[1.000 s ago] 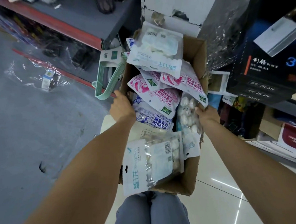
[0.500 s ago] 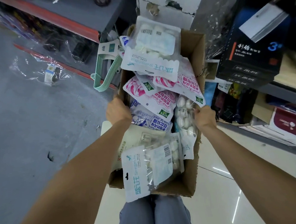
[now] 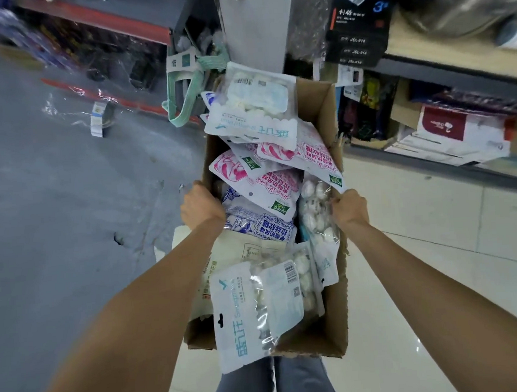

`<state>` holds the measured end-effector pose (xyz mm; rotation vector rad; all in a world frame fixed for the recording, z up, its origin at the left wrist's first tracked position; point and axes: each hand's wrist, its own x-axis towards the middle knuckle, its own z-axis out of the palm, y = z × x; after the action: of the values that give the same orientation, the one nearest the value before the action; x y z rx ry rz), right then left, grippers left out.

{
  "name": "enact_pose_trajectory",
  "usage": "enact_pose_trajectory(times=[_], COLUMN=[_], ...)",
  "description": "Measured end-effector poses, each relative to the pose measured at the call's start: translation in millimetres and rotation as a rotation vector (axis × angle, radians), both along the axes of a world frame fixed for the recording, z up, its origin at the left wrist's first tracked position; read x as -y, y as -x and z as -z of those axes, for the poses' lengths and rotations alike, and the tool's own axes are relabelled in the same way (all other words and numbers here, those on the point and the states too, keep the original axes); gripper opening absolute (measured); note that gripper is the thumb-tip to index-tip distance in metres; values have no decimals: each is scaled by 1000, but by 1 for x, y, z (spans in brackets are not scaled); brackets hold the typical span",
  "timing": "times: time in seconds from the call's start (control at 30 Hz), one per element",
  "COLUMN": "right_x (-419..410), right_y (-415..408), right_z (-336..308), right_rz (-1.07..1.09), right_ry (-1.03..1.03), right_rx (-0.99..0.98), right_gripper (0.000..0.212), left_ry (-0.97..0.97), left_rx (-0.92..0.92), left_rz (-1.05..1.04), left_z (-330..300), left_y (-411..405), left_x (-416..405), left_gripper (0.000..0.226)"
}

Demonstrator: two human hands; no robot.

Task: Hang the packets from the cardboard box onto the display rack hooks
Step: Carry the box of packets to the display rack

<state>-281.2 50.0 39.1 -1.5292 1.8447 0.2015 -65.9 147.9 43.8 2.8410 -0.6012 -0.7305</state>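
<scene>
Both hands' fingers (image 3: 189,191) hidden behind cardboard box (image 3: 337,331)

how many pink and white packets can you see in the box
2: one pink-and-white packet mid-box, overlapping a blue one; another pink-and-white packet toward the far right wall. More may be buried.

- cardboard box (image 3: 337,328) top is open, but the packets (image 3: 260,195) are heaped to the rim and spill over both ends, no gap between them
- left hand (image 3: 201,207) and right hand (image 3: 350,209) grip the side walls
- white pillar (image 3: 254,24) and green hangers (image 3: 188,87) crowd the far end
- shelf (image 3: 444,69) close on the right
- grey floor (image 3: 54,225) on the left is open
</scene>
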Motion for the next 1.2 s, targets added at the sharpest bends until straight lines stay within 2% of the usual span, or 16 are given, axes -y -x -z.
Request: enact_pose_trajectory(times=[0.3, 0.47, 0.63, 1.2], right_x=[-108, -168, -230, -488], right_y=[102, 185, 273, 522], right_z=[-67, -98, -126, -181], right_rz=[40, 105, 172, 469], right_ry=[-15, 8, 45, 101], right_rx=[20, 56, 42, -18], right_gripper=[30, 31, 27, 29], left_ry=[-14, -14, 51, 80], left_rx=[14, 79, 34, 11], left_rz=[81, 171, 258, 554], left_z=[-77, -107, -142, -183], left_y=[95, 173, 258, 490], left_x=[-91, -145, -199, -387], left_gripper=[28, 27, 27, 26])
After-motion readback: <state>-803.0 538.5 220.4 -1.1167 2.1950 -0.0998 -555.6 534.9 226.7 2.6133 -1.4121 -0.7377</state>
